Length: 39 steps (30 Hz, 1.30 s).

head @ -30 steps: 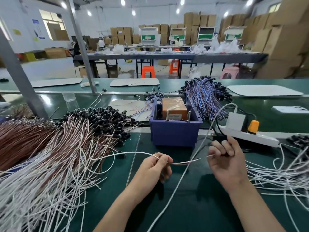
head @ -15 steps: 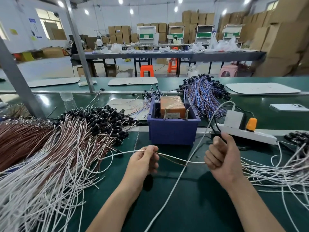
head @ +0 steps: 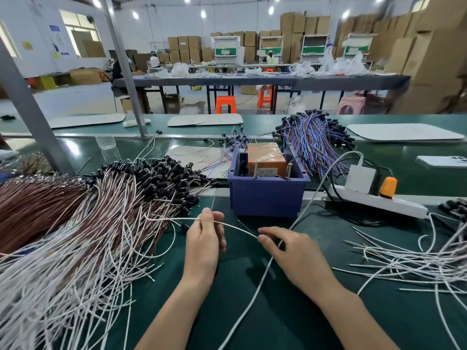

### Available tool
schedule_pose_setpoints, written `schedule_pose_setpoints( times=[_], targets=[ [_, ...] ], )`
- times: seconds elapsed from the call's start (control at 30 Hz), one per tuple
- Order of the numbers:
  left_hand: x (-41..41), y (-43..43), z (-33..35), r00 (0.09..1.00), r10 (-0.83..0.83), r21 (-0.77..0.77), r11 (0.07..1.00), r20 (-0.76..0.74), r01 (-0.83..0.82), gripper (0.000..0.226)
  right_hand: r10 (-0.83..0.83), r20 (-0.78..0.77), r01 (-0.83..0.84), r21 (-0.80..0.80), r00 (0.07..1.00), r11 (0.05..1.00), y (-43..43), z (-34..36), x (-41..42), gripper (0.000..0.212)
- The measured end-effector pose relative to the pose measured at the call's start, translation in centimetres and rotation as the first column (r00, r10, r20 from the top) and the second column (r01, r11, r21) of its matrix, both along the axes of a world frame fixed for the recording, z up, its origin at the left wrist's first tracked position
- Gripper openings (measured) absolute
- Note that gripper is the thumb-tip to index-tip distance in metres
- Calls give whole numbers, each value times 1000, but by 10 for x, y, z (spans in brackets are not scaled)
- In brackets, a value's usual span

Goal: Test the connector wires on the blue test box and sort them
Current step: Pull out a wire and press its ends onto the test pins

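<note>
The blue test box stands in the middle of the green bench, with an orange unit inside it. Just in front of it, my left hand pinches a thin white connector wire drawn from the big pile of white and brown wires on the left. My right hand pinches the wire's free end at its fingertips. The wire runs nearly straight between both hands. A looser heap of white wires lies at the right.
A white power strip with an orange plug and grey adapter sits right of the box. Its thick white cable crosses under my right hand. A blue-purple wire bundle lies behind the box, a phone at far right.
My right hand has uncurled from a fist, dropped lower and moved left onto the wire's end. My left hand has shifted slightly up and left, keeping its pinch on the wire.
</note>
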<state>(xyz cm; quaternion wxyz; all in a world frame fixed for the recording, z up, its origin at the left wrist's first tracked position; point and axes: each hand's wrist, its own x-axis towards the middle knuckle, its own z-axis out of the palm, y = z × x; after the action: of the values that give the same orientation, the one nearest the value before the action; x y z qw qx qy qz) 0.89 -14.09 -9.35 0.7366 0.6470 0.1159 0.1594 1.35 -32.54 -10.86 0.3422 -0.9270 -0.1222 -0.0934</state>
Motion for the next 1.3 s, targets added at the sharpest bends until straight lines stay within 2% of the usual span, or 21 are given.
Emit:
schedule_pose_setpoints(
  times=[0.07, 0.17, 0.3, 0.43, 0.57, 0.67, 0.8, 0.93, 1.07, 1.2, 1.3],
  targets=[
    [2, 4, 0, 996, 91, 3, 996, 12, -91, 39, -12, -16, 12, -55, 1000, 998, 2, 0, -1, 35],
    [4, 12, 2, 982, 186, -37, 982, 22, -185, 29, -65, -6, 65, -75, 998, 995, 4, 1, -2, 53],
    [4, 25, 5, 947, 312, -64, 949, 72, -308, 22, -144, 5, 142, -185, 990, 972, 9, 0, 0, 35],
    [5, 30, 0, 918, 372, 200, 897, 141, -394, 30, -190, -36, 173, -277, 981, 945, 12, -1, 0, 37],
    [5, 25, -7, 949, 305, 455, 835, 83, -308, 44, -207, -29, 186, -333, 978, 925, 13, 1, -2, 37],
    [6, 22, -15, 960, 278, 636, 735, 33, -235, 44, -187, -34, 163, -361, 982, 918, 15, 1, -3, 37],
    [3, 18, -17, 964, 265, 731, 657, 5, -184, 44, -151, -35, 123, -410, 988, 904, 16, 3, -4, 35],
    [2, 17, -16, 963, 269, 734, 648, 31, -205, 42, -80, -3, 69, -468, 997, 881, 18, 3, -8, 34],
    [1, 20, -13, 960, 276, 671, 702, 54, -240, 36, -60, -8, 48, -498, 998, 866, 22, 4, -11, 29],
    [3, 22, -7, 945, 313, 451, 834, 89, -319, 30, -78, -78, 34, -452, 994, 891, 25, 6, -9, 23],
    [4, 25, -3, 928, 356, 321, 871, 107, -371, 31, -83, -160, 13, -396, 984, 918, 24, 7, -6, 19]
  ],
)
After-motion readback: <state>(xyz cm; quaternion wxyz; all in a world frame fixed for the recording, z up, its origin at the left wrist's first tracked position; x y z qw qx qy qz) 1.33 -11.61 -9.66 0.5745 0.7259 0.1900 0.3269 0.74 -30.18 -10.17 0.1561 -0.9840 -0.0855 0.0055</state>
